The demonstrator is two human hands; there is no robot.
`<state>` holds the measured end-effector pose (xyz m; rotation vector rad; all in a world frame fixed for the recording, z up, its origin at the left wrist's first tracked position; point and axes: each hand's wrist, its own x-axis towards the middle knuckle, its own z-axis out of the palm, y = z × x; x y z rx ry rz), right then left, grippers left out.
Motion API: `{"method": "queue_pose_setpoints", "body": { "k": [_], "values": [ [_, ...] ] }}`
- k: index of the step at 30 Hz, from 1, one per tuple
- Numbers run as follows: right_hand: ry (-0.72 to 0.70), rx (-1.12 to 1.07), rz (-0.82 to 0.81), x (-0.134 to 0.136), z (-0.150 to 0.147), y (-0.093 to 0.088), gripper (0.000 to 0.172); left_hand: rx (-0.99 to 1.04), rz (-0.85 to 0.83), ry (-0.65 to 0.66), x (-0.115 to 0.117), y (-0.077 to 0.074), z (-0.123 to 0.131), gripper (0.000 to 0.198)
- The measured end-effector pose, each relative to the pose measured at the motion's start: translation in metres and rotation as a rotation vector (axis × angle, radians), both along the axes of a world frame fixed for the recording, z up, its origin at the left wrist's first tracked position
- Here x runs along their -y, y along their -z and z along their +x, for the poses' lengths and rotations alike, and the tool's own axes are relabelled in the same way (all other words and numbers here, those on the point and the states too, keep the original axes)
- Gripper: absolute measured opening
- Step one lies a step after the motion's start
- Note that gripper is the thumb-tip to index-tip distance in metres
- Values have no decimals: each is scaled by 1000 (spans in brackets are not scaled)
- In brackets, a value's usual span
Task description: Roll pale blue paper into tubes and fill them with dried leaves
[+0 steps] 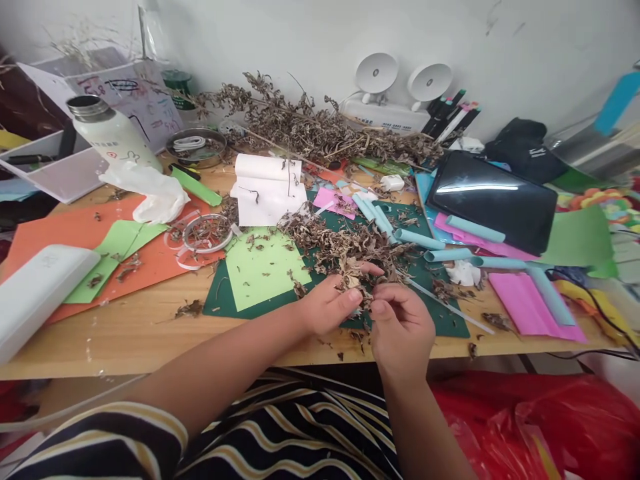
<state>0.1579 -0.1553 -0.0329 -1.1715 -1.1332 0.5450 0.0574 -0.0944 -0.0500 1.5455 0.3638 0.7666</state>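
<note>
Crumpled brown dried leaves (352, 272) are held in my left hand (330, 305), the thumb pressed on them from above. Close beside it, my right hand (403, 320) is closed, thumb against forefinger, pinching at the edge of the same leaves. A loose heap of dried leaves (340, 240) lies just beyond both hands on a dark green mat (445, 323). Left of the heap, a light green paper square (263, 270) carries scattered leaf bits. What the right fingertips grip is partly hidden.
Dried branches (300, 123) lie along the wall before a white router (385, 113). Rolled blue paper tubes (425, 239), a black tablet (493, 200) and pink paper (530, 303) are at the right. At the left stand a white bottle (113, 137), a tape roll (207, 233) and a white case (45, 293).
</note>
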Motion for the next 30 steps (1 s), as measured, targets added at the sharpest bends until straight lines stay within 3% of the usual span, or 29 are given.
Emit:
{"method": "queue_pose_setpoints", "body": {
  "k": [5,10,15,21,30],
  "values": [
    [-34,123,65,10,4,5,19,38,57,-12,-1,1,-1,60],
    [-157,388,15,18,18,-2,34,-44,84,-25,0,-2,-2,67],
    [-194,599,7,9,28,-20,26,-82,117,-8,0,-5,-2,72],
    [-313,606,-138,-6,28,-41,12,-56,153,-10,-1,-5,-1,71],
    [-311,1137,89,-2,39,-53,19,-16,138,-11,-2,-5,-2,69]
  ]
}}
